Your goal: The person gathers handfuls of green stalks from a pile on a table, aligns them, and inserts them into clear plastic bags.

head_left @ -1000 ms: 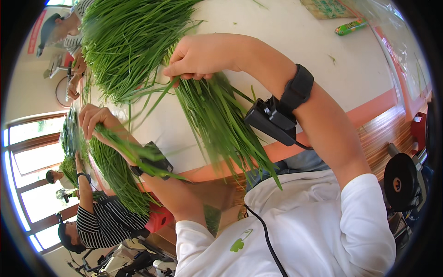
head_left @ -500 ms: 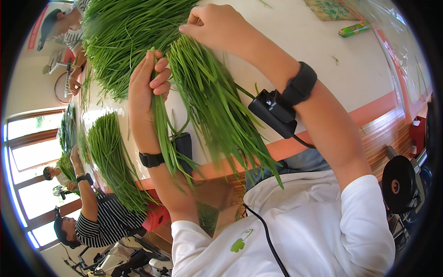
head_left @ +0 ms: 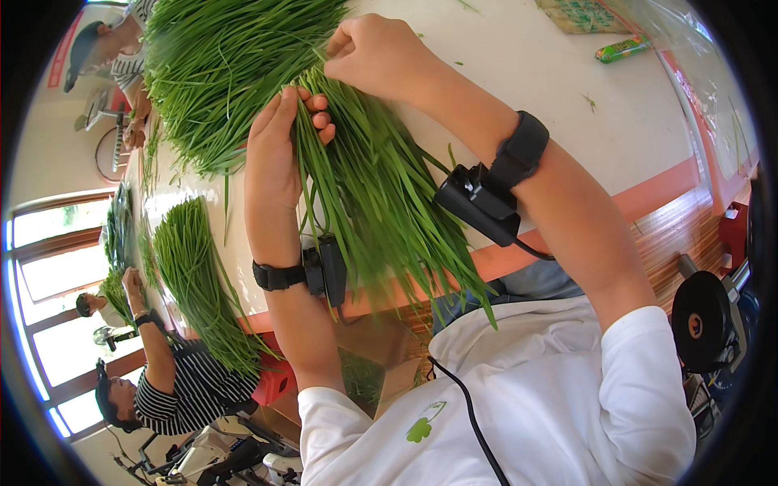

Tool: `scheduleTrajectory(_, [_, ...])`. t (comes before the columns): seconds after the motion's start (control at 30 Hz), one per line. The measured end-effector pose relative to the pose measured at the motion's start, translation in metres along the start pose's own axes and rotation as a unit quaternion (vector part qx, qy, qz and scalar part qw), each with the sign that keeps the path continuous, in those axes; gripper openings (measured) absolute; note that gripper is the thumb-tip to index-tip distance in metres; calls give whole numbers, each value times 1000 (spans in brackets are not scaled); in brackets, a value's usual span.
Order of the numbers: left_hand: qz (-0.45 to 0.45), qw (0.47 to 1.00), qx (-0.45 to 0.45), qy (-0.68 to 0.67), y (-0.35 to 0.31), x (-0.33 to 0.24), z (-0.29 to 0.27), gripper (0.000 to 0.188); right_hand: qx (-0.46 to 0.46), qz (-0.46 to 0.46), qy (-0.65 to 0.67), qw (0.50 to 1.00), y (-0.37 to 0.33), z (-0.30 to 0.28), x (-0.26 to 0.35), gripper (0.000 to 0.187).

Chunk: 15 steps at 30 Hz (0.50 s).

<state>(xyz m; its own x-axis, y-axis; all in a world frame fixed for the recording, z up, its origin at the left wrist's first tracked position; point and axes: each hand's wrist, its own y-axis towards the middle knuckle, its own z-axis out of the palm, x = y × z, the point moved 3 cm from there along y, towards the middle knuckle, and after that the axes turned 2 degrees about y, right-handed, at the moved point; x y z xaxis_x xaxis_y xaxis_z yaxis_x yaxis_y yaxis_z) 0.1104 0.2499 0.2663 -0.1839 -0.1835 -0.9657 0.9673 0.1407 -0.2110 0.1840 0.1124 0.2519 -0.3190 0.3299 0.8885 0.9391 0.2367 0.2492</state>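
Note:
My left hand (head_left: 274,154) is closed round the upper ends of some green garlic chives, its thumb along the near side and its fingertips curling over them. These stalks lie against a larger bunch of chives (head_left: 389,178), whose long leaves hang over the table's near edge toward my lap. Beside the bunch's pale cut ends, my right hand (head_left: 379,53) is curled in a pinch; whatever its fingers hold, if anything, is hidden. Just beyond both hands spreads a big heap of chives (head_left: 219,73).
Another bunch of chives (head_left: 190,259) lies on the white table (head_left: 535,81) to the left, near a co-worker in a striped top (head_left: 194,385). At the far right are a green packet (head_left: 622,49) and a flat printed bag (head_left: 579,14). Black devices are strapped to both my forearms.
My left hand has moved right, bringing its chives up against the larger bunch. My right hand has shifted slightly down and right, still curled.

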Motion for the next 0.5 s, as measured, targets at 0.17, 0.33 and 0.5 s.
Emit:
scheduleTrajectory(0.17, [28, 995, 88, -47, 3, -3, -6, 26, 86, 69, 224, 968, 6, -2, 6, 26])
scheduleTrajectory(0.33, [103, 993, 26, -43, 0, -14, -1, 31, 175, 58, 324, 928, -5, 0, 26, 20])
scheduleTrajectory(0.5, [189, 980, -55, 38, -7, -19, 4, 26, 152, -42, 298, 942, -13, 16, 35, 19])
